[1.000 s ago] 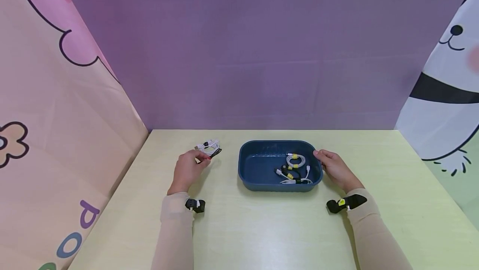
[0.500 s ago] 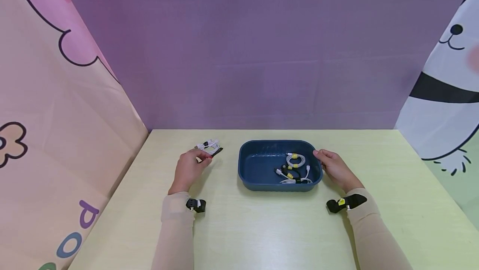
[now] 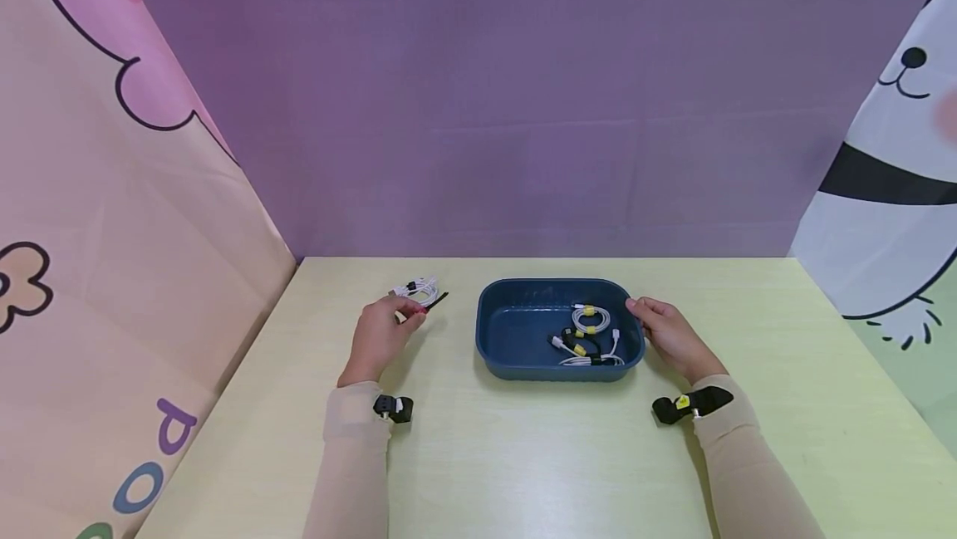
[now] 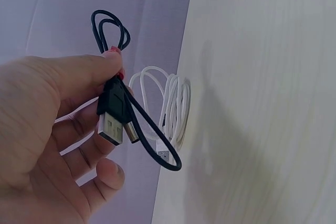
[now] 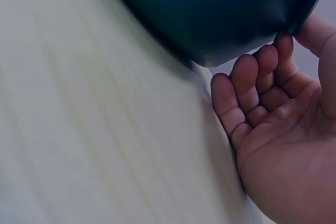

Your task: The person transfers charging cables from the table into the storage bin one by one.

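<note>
My left hand (image 3: pixel 380 338) pinches a black USB cable (image 4: pixel 116 99) between thumb and fingers at its red tie. The cable is folded into a bundle, its USB plug and a round metal plug pointing toward the palm in the left wrist view. Behind it on the table lies a coiled white USB cable (image 3: pixel 424 291) with a black tie. My right hand (image 3: pixel 669 335) grips the right end of a dark blue plastic bin (image 3: pixel 557 374), thumb at the rim and fingers against the outer wall (image 5: pixel 220 30).
Inside the bin's right half are a white coiled cable (image 3: pixel 590 312) with yellow ties, a black cable with a yellow tie, and another white cable (image 3: pixel 576 362) with a black tie. A purple cloth (image 3: pixel 538 107) rises behind the table; printed cloths flank both sides.
My left hand has shifted slightly to the right with the black USB cable, whose looped end now points more up and right. My right hand and the bin stay in place.
</note>
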`<state>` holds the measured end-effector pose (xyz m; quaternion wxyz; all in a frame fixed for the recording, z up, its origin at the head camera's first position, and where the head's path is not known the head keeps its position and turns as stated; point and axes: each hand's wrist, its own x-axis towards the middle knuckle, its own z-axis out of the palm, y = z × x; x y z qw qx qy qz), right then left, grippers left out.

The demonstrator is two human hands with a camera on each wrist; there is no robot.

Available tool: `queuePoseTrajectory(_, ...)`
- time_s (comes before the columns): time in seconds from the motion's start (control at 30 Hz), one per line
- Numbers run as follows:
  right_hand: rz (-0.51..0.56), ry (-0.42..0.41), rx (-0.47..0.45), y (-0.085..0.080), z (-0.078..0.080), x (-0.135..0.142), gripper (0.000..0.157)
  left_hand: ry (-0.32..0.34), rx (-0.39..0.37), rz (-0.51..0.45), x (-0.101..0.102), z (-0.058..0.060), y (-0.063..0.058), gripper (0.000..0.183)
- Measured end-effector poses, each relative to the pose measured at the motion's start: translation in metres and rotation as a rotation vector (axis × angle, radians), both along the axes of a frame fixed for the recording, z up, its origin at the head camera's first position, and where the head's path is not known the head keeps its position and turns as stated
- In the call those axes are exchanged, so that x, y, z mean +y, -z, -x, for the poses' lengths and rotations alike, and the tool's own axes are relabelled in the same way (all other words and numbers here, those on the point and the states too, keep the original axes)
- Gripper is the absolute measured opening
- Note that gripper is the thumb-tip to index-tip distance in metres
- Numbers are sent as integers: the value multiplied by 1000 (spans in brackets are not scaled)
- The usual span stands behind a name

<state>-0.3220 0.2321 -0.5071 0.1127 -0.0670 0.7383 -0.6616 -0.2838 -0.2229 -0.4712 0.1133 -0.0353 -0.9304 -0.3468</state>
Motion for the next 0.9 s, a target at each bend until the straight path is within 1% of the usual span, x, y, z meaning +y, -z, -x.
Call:
queuePoseTrajectory(0.4, 0, 1, 1, 0, 0, 0, 31, 4, 5, -11, 3, 0, -1, 11)
queuePoseTrajectory(0.9, 7, 3, -5, -1, -1, 0, 31, 10, -7, -5, 4, 1, -2, 14)
